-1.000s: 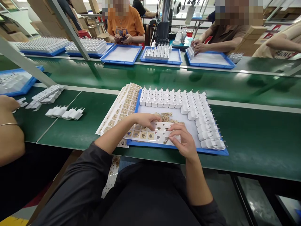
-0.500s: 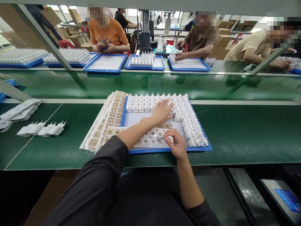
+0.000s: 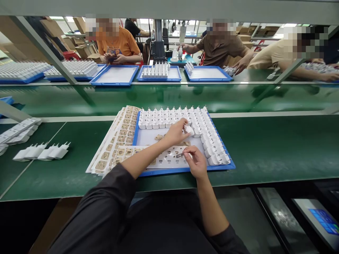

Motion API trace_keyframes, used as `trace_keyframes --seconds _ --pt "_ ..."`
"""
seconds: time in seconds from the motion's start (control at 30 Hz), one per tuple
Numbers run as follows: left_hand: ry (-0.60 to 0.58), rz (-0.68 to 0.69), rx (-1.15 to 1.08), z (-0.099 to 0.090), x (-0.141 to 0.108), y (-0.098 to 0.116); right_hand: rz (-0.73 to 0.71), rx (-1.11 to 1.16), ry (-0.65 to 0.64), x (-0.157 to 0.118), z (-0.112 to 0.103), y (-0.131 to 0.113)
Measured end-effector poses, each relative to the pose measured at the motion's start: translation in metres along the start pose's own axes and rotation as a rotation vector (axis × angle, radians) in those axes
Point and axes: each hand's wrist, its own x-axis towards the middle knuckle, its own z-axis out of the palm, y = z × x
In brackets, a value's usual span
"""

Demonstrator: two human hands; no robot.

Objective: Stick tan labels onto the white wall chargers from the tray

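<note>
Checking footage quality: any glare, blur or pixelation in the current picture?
Head view: hazy reflections on the glossy green strip; pixelation above the orange shirt; left hand and right hand fairly sharp, but fine detail on the white plugs hard to read.

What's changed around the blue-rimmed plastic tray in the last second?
The left hand left the white-and-tan sticker sheet, reached forward and now grips a white plastic plug at the inner edge of the rows of white pronged plugs. Unchanged: the right hand holds a thin grey metal tool above the sheet, which lies across the near side of the blue-rimmed tray.
</note>
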Motion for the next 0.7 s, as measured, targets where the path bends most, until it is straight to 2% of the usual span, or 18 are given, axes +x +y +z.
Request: trace_keyframes --seconds 0.1,0.2,0.27,0.37,0.47,0.6,0.7 --pt "0.026 -0.124 -0.558 -0.028 -0.041 -0.002 0.03 0.109 0.064 0.0 0.0 0.001" --pt "0.049 -0.174 -0.871 -0.05 -0.092 -0.003 0.068 0.237 0.091 0.0 0.004 -0.004" --pt "0.086 -0.213 -0.998 -0.055 -0.119 -0.003 0.093 0.328 0.065 -0.001 0.009 -0.012" --pt "0.132 -0.252 -1.126 -0.047 -0.145 -0.006 0.122 0.434 -0.01 -0.005 0.022 -0.028" --pt "0.194 -0.207 -1.099 -0.033 -0.159 -0.009 0.175 0.475 -0.057 -0.006 0.035 -0.041" --pt "0.29 -0.104 -0.842 -0.017 -0.174 -0.012 0.226 0.489 -0.078 -0.008 0.046 -0.046" --pt "0.392 -0.082 -0.662 -0.007 -0.182 -0.013 0.258 0.5 -0.071 -0.013 0.051 -0.044"
